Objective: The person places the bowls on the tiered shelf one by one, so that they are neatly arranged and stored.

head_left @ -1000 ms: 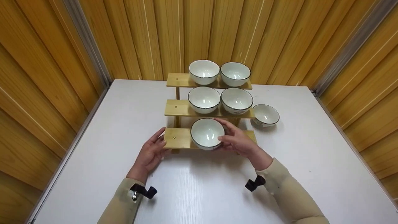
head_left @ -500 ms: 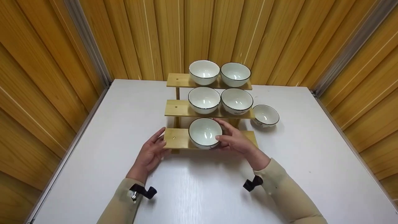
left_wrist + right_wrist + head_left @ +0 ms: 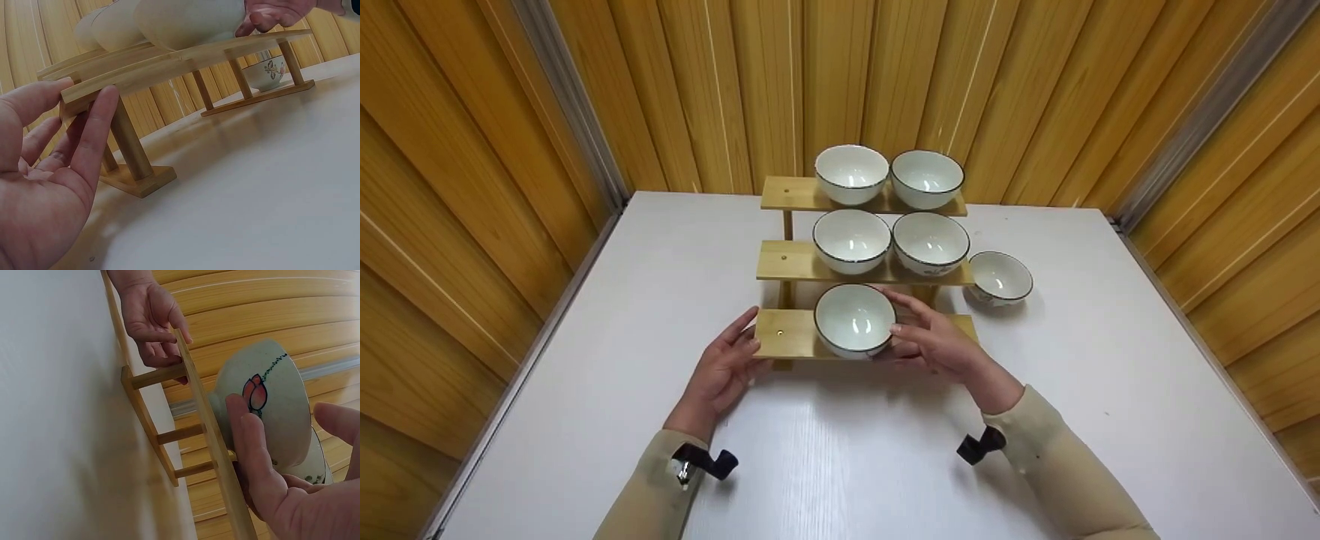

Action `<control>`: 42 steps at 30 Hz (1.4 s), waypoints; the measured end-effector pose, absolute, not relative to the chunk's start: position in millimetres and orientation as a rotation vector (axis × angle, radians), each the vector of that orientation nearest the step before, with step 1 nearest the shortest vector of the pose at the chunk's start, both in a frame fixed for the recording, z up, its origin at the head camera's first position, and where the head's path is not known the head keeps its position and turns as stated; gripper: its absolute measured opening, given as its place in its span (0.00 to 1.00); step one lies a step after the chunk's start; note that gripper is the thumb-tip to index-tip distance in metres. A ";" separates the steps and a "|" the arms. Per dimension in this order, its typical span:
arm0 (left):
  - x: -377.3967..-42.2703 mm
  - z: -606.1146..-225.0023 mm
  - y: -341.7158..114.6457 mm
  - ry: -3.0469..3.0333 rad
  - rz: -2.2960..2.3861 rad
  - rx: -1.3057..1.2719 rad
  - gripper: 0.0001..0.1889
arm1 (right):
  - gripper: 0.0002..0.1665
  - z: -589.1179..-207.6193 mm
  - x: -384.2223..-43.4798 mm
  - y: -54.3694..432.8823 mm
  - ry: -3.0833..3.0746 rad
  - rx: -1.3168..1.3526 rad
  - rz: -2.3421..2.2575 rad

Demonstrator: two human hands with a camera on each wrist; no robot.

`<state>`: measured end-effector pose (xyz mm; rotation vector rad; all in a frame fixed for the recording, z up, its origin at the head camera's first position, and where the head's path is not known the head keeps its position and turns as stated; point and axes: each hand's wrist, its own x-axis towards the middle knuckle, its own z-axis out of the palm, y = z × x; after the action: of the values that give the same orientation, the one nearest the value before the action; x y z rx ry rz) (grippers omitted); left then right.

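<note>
A three-tier wooden display rack [image 3: 795,343] stands on the white table. My left hand [image 3: 725,373] holds the left end of its lowest shelf; in the left wrist view, the thumb [image 3: 53,89] lies at the board's upper edge and a finger [image 3: 100,115] beneath it. A white bowl [image 3: 853,319] with a dark rim sits upright on that lowest shelf, near its middle. Around its right side is my right hand [image 3: 941,346]. In the right wrist view, the fingers [image 3: 253,444] lie straight along the bowl's flower-painted wall, the thumb [image 3: 337,421] slightly off the rim.
Two bowls, left [image 3: 851,244] and right [image 3: 931,246], fill part of the middle shelf. The top shelf carries a left bowl [image 3: 851,176] and a right bowl [image 3: 928,180]. Another bowl [image 3: 1000,279] stands on the table [image 3: 1072,360] right of the rack. Wood-patterned walls [image 3: 870,75] enclose the table.
The bowl on the lowest shelf has shifted slightly left. My right hand moved left with it, then drew back a little right, its thumb coming off the bowl's inside. My left hand stays put.
</note>
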<state>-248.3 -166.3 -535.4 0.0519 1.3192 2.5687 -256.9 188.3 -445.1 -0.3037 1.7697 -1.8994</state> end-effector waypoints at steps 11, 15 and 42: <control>-247.9 -536.3 -166.7 1.360 2.554 0.093 0.35 | 0.45 -438.8 -249.6 217.5 1.807 -0.317 -1.880; -247.5 -535.2 -166.2 1.354 2.554 0.090 0.35 | 0.45 -436.4 -248.9 231.4 1.848 -0.315 -1.870; -247.2 -535.4 -165.9 1.294 2.572 0.041 0.35 | 0.48 -425.4 -255.5 342.9 2.347 0.053 -1.873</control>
<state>-247.2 -165.9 -535.4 0.0407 1.2939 2.5720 -255.5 342.9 -425.4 0.0526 2.3467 -1.8731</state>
